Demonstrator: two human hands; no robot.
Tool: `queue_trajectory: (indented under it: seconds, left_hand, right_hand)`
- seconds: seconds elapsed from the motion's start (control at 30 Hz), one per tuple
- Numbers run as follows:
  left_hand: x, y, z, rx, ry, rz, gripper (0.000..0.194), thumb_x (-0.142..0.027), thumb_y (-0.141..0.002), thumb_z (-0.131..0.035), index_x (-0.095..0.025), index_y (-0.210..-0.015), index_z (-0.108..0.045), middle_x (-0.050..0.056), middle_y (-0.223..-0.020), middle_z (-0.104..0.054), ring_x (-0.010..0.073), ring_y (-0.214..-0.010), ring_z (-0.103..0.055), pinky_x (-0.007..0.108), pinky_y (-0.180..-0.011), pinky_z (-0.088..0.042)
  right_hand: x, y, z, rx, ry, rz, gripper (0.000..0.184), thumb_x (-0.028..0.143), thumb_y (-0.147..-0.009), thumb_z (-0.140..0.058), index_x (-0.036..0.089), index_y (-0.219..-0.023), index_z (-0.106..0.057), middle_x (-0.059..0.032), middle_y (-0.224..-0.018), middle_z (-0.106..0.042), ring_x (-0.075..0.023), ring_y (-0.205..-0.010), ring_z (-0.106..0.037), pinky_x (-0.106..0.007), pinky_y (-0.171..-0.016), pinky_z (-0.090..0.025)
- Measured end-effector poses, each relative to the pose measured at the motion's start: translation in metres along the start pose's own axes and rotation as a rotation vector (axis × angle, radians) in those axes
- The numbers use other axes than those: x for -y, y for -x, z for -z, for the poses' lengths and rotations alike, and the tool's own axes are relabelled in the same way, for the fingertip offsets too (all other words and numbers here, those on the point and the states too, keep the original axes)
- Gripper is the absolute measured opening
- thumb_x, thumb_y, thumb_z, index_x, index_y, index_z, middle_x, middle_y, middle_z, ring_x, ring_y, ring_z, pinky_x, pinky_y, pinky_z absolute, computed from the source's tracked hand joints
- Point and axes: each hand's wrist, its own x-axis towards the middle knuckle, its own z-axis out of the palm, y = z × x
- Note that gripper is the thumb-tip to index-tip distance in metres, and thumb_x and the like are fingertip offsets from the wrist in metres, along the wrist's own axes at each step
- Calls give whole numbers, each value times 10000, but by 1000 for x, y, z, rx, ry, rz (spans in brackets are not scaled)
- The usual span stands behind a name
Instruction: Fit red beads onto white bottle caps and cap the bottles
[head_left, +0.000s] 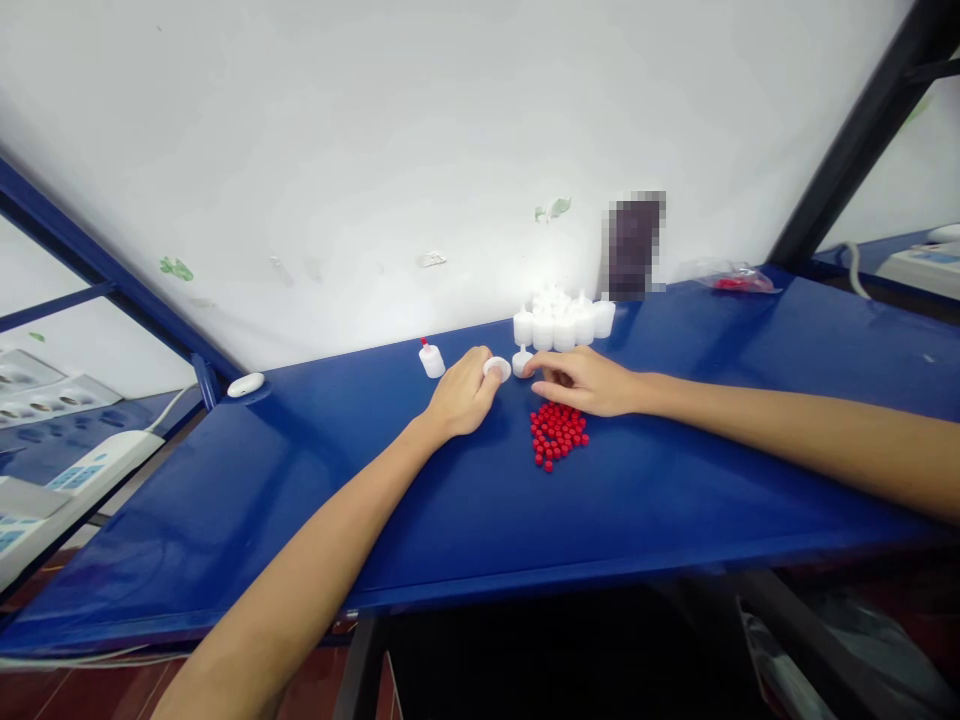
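My left hand (463, 397) is curled round a small white bottle (496, 369) lying on its side on the blue table (375, 480). My right hand (583, 382) rests just right of it, fingers bent and pinched together near a small white bottle (521, 361) standing by the fingertips; whether they hold anything is hidden. A pile of several red caps (558, 436) lies right under my right hand. A cluster of several white bottles (564, 320) stands behind. One bottle with a red cap (431, 359) stands to the left.
A white wall rises right behind the table. A white oval object (246, 384) lies at the table's back left corner. A clear bag with red pieces (731, 278) lies at the back right. White power strips (67, 480) sit on the left. Dark frame posts (855, 140) flank the table.
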Motion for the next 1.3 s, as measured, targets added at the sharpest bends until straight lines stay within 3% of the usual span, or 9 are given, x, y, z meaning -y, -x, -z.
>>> queue_trajectory:
  seconds: [0.17,0.43,0.67,0.77,0.87,0.97,1.07,1.3]
  left_hand:
    - [8,0,3,32,-49,-12,278,-324,-1023,-283,-234,-762,-315,27,-755,-487,217,-719,-489,359,-678,-376]
    - [4,-1,6,134,-33,-143,311,-376,-1022,-258,-231,-758,-335,21,-727,-493,202,-672,-485,358,-678,-393]
    - [5,-2,6,151,-13,-164,338,-394,-1035,-240,-227,-764,-353,26,-728,-511,198,-662,-490,361,-667,-412]
    - [5,-2,5,131,-18,-145,300,-388,-1022,-293,-216,-819,-431,35,-783,-548,208,-703,-522,367,-696,-439]
    - [6,-2,3,91,-25,-123,186,-309,-956,-420,-192,-1064,-516,70,-979,-605,237,-858,-579,392,-804,-473]
    - [6,-2,3,58,-25,-110,403,-175,-856,-455,-182,-1259,-477,101,-1132,-590,261,-1019,-580,417,-920,-465]
    - [7,-2,3,58,-13,-97,457,-122,-815,-442,-198,-1265,-463,82,-1086,-592,250,-988,-585,403,-902,-467]
    - [10,-2,2,71,39,-57,403,-192,-809,-539,-199,-1194,-420,15,-895,-561,207,-821,-573,343,-772,-474]
  right_hand:
    - [0,-1,-1,31,24,-28,229,317,-980,-516,154,-1078,-644,25,-625,-628,-123,-520,-539,-254,-564,-395]
    - [2,-3,0,57,37,-45,246,321,-978,-511,151,-1103,-638,28,-615,-615,-127,-519,-528,-259,-563,-370]
    - [2,-3,0,56,37,-41,252,322,-987,-489,152,-1103,-636,32,-604,-606,-128,-510,-529,-260,-557,-371]
    - [2,-2,-1,35,23,-40,250,308,-987,-488,148,-1114,-633,26,-616,-613,-134,-527,-538,-267,-572,-383]
    - [1,-1,-2,-54,42,-17,241,291,-975,-497,154,-1113,-639,-24,-766,-666,-148,-603,-562,-288,-624,-420]
    - [1,0,-3,-157,110,-25,238,298,-963,-502,164,-1087,-653,-98,-1013,-661,-173,-701,-581,-324,-675,-461]
    - [-1,0,-4,-181,157,-76,266,300,-958,-502,169,-1134,-653,-128,-1123,-629,-206,-783,-610,-362,-730,-505]
    - [-7,-2,-7,-81,227,-72,356,322,-995,-466,188,-1266,-655,-146,-1311,-632,-303,-1158,-637,-491,-972,-527]
